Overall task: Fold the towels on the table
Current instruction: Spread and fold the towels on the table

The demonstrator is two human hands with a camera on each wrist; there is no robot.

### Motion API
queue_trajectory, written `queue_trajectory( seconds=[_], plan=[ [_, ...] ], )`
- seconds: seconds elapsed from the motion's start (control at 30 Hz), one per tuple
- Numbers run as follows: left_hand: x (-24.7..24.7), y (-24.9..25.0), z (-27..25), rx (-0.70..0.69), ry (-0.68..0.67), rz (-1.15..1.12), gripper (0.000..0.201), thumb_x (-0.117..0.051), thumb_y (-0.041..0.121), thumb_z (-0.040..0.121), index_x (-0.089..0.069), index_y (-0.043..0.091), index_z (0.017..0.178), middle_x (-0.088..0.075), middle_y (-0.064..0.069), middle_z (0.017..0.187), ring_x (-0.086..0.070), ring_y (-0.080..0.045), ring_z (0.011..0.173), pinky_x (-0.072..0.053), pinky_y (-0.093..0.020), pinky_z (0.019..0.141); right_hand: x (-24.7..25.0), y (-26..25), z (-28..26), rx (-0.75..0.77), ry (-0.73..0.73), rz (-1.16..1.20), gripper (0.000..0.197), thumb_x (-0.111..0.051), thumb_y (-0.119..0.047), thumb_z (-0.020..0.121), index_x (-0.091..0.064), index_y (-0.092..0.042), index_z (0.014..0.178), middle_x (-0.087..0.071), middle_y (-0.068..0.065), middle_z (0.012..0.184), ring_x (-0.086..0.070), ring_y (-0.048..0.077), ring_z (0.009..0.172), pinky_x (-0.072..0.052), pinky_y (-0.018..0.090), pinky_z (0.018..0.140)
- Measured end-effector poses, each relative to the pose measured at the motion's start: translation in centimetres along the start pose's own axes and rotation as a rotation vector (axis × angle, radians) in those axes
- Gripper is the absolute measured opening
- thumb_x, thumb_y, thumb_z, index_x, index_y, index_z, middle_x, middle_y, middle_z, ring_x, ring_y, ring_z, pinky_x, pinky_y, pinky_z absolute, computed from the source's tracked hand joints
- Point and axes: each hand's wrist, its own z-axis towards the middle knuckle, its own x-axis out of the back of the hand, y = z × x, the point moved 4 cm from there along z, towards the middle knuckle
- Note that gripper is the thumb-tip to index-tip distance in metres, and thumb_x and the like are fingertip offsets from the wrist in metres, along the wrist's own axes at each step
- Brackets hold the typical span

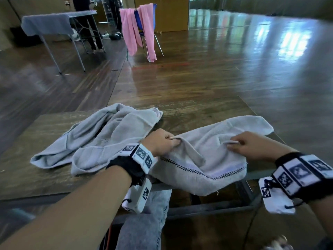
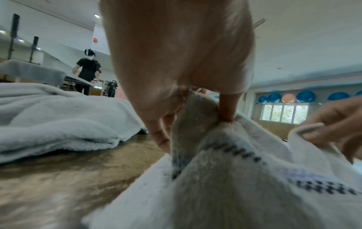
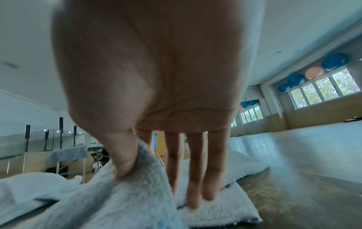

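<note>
Nearest us, the white towel (image 1: 207, 159) with the checked band sags over the front edge of the tabletop (image 1: 36, 174), and that's the worry: plenty of cloth hangs off the lip, so if either pinch slackens I'd expect its weight to drag it toward the floor. The left hand (image 1: 162, 143) grips a bunched ridge of the towel, fingers curled round it. The right hand (image 1: 250, 145) pinches an edge between thumb and forefinger. Uneven grabs like these could leave the fold crooked.

The left wrist view shows the bunch squeezed tight inside the fist, which the head view only hints at. The right wrist view shows the other three fingers (image 3: 195, 178) hanging straight, holding nothing. Only the head view shows the overhang.

Further back, a second, crumpled grey towel (image 1: 100, 136) waits unfolded on the tabletop, close enough to snag.
</note>
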Motion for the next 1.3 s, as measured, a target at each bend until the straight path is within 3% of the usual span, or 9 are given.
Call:
queue_trajectory(
  seconds=[0.23, 0.3, 0.43, 0.63, 0.77, 0.9, 1.0, 1.13, 1.3],
  plan=[
    [-3.5, 2.3, 3.2, -0.191, -0.103, 0.188, 0.039, -0.058, 0.034, 0.094, -0.074, -0.001, 0.093, -0.059, -0.007, 0.124, -0.056, -0.020, 0.109, -0.040, -0.030, 0.098, -1.1, -0.9, 3.8, -0.035, -0.050, -0.124, 0.040, -0.054, -0.041, 0.101, -0.060, -0.028, 0.064, -0.064, -0.006, 0.075, -0.059, 0.013, 0.076, -0.043, 0.027, 0.075],
    [-4.1, 2.7, 4.4, -0.220, -0.090, 0.231, 0.039, -0.056, 0.033, 0.095, -0.074, -0.001, 0.092, -0.061, -0.009, 0.120, -0.055, -0.025, 0.109, -0.039, -0.035, 0.100, -1.6, -2.0, 4.8, 0.036, -0.045, -0.100, 0.038, -0.055, -0.036, 0.102, -0.059, -0.026, 0.065, -0.061, -0.007, 0.074, -0.058, 0.017, 0.079, -0.041, 0.031, 0.077],
    [-3.8, 3.0, 6.2, -0.187, -0.054, 0.062, 0.037, -0.060, 0.031, 0.083, -0.058, 0.002, 0.059, -0.058, -0.015, 0.071, -0.049, -0.021, 0.064, -0.047, -0.040, 0.065, -1.5, -3.0, 6.4, 0.153, -0.089, 0.045, 0.021, -0.062, -0.034, 0.097, -0.077, -0.023, 0.087, -0.070, -0.002, 0.103, -0.064, 0.021, 0.101, -0.048, 0.039, 0.094],
    [-3.5, 1.5, 7.6, -0.303, -0.011, 0.192, 0.025, -0.063, 0.027, 0.090, -0.076, 0.009, 0.078, -0.050, 0.004, 0.142, -0.048, -0.018, 0.121, -0.041, -0.032, 0.101, -0.7, -1.6, 8.1, 0.091, 0.022, -0.045, 0.019, -0.061, -0.039, 0.098, -0.077, -0.030, 0.096, -0.064, -0.001, 0.119, -0.055, 0.026, 0.122, -0.039, 0.042, 0.106],
    [-3.0, 2.6, 9.1, -0.289, -0.154, 0.176, 0.028, -0.066, 0.028, 0.089, -0.076, 0.004, 0.080, -0.072, -0.002, 0.096, -0.064, -0.009, 0.080, -0.051, -0.028, 0.074, -0.1, -1.9, 9.7, 0.139, -0.079, -0.044, 0.027, -0.064, -0.032, 0.096, -0.074, -0.013, 0.080, -0.072, 0.002, 0.092, -0.065, 0.019, 0.091, -0.049, 0.039, 0.090],
    [-0.3, 4.6, 11.6, -0.200, -0.307, 0.319, 0.039, -0.072, 0.042, 0.084, -0.068, 0.008, 0.065, -0.052, 0.006, 0.054, -0.045, -0.009, 0.049, -0.039, -0.025, 0.054, 3.2, -1.9, 12.0, 0.139, -0.224, -0.111, 0.028, -0.067, -0.032, 0.094, -0.075, -0.006, 0.088, -0.076, 0.009, 0.089, -0.067, 0.026, 0.083, -0.052, 0.037, 0.080],
    [3.9, 6.9, 13.9, -0.316, 0.020, 0.185, 0.038, -0.064, 0.033, 0.080, -0.060, 0.004, 0.056, -0.052, -0.009, 0.059, -0.045, -0.018, 0.054, -0.036, -0.032, 0.053, 7.1, -1.5, 14.2, 0.192, 0.279, 0.060, 0.021, -0.066, -0.033, 0.092, -0.079, -0.017, 0.089, -0.077, -0.004, 0.085, -0.071, 0.018, 0.083, -0.054, 0.031, 0.078],
    [9.2, 7.4, 15.9, -0.364, 0.664, 0.135, 0.029, -0.058, 0.020, 0.089, -0.070, -0.002, 0.074, -0.067, -0.019, 0.100, -0.063, -0.037, 0.093, -0.048, -0.041, 0.075, 10.1, 0.3, 15.9, 0.143, 0.759, 0.182, 0.028, -0.054, -0.034, 0.097, -0.076, -0.022, 0.108, -0.051, 0.008, 0.151, -0.052, 0.035, 0.133, -0.038, 0.048, 0.108],
    [11.0, 4.3, 15.7, -0.212, 0.853, 0.125, 0.033, -0.056, 0.029, 0.097, -0.074, 0.002, 0.090, -0.065, -0.021, 0.082, -0.062, -0.038, 0.085, -0.030, -0.034, 0.065, 10.5, 3.6, 15.8, -0.009, 0.927, 0.201, 0.023, -0.050, -0.036, 0.099, -0.065, -0.021, 0.088, -0.059, 0.006, 0.083, -0.063, 0.040, 0.094, -0.047, 0.042, 0.082]
  ],
)
